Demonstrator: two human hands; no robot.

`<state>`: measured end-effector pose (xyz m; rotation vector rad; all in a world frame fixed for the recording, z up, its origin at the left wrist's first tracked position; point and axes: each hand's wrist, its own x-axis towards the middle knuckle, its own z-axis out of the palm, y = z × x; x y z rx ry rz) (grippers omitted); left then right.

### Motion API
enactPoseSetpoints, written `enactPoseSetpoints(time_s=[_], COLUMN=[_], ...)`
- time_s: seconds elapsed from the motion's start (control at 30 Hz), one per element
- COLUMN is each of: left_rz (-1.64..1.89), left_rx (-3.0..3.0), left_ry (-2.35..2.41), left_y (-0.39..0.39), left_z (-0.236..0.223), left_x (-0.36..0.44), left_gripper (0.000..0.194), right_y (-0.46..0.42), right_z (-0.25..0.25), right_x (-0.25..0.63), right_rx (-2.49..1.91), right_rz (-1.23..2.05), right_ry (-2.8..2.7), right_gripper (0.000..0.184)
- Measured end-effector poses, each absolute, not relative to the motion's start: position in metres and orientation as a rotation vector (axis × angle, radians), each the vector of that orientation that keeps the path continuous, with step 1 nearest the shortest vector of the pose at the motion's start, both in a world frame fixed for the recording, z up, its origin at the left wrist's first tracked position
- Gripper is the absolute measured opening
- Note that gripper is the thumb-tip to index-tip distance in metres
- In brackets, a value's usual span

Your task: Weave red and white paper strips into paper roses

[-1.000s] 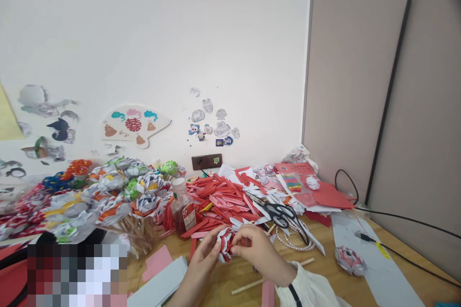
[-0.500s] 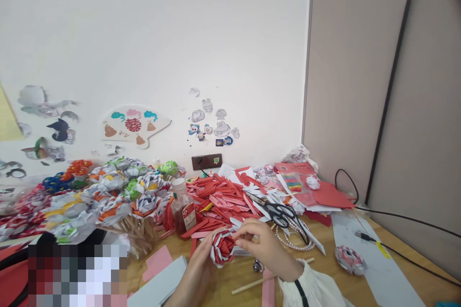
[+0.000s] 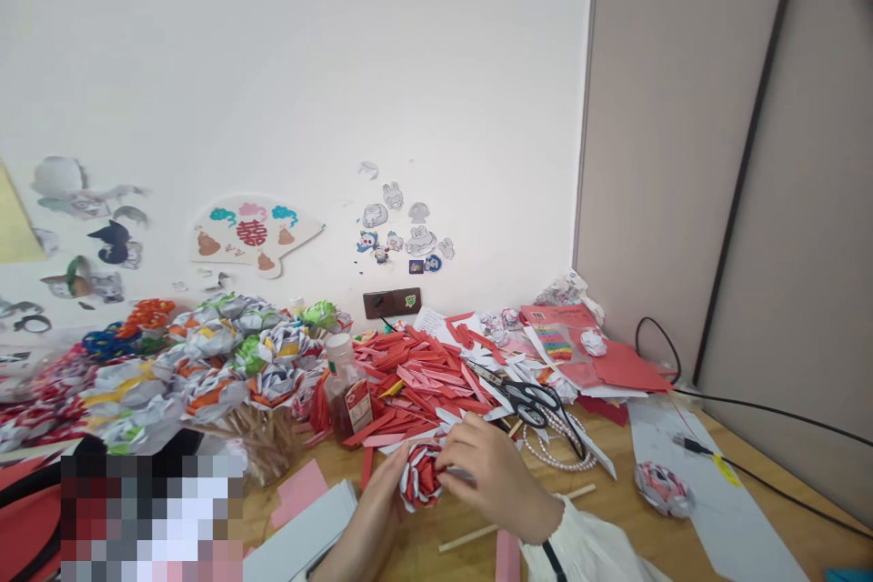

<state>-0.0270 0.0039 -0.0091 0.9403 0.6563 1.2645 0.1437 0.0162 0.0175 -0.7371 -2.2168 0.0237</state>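
Note:
A red and white paper flower [image 3: 421, 476] is held up over the wooden table. My left hand [image 3: 379, 502] wraps round its left side. On its right side, the bent fingers of my right hand [image 3: 489, 473] pinch at the petals; what exactly lies between the fingertips is hidden. Under the right hand lies a wooden stick [image 3: 470, 537], with a pink paper strip [image 3: 506, 555] beside it. Just behind the hands spreads a heap of folded red paper strips [image 3: 416, 382]. Black-handled scissors [image 3: 532, 402] rest at the heap's right edge.
Many paper flowers on stems [image 3: 225, 364] stand at the left, near a bottle of brown liquid [image 3: 346, 400]. White paper sheets [image 3: 300, 536] lie front left. At the right are a pearl string [image 3: 559, 455], a pink and white paper flower [image 3: 663, 488] and a black cable [image 3: 757, 482].
My right hand has shifted slightly left, closer over the flower's right side. A small dark round object below it is now covered. The left hand still holds the flower.

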Motion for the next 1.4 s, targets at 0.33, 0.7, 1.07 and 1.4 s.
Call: enactPoseSetpoints(time_s=[0.33,0.7,1.07,1.4], left_rz=[1.285,1.277,1.308,1.322], left_rx=[0.992,1.011,1.03,1.103], left_ry=[0.724,0.765,0.777,0.813], left_y=[0.005,0.002,0.002,0.01], left_z=[-0.005,0.0,0.002,-0.008], left_x=[-0.024,-0.023,-0.02,-0.022], left_gripper=[0.034,0.039,0.037,0.027], right_y=[0.016,0.015,0.015,0.017], right_z=[0.015,0.008,0.007,0.006], right_x=[0.141,0.136,0.135,0.134], right_rx=[-0.767,-0.804,-0.791,-0.806], right_rz=[-0.173,-0.218,-0.426,-0.342], right_ry=[-2.238,-2.144,-2.14,-2.106], right_gripper=[0.006,0.007,0.01,0.015])
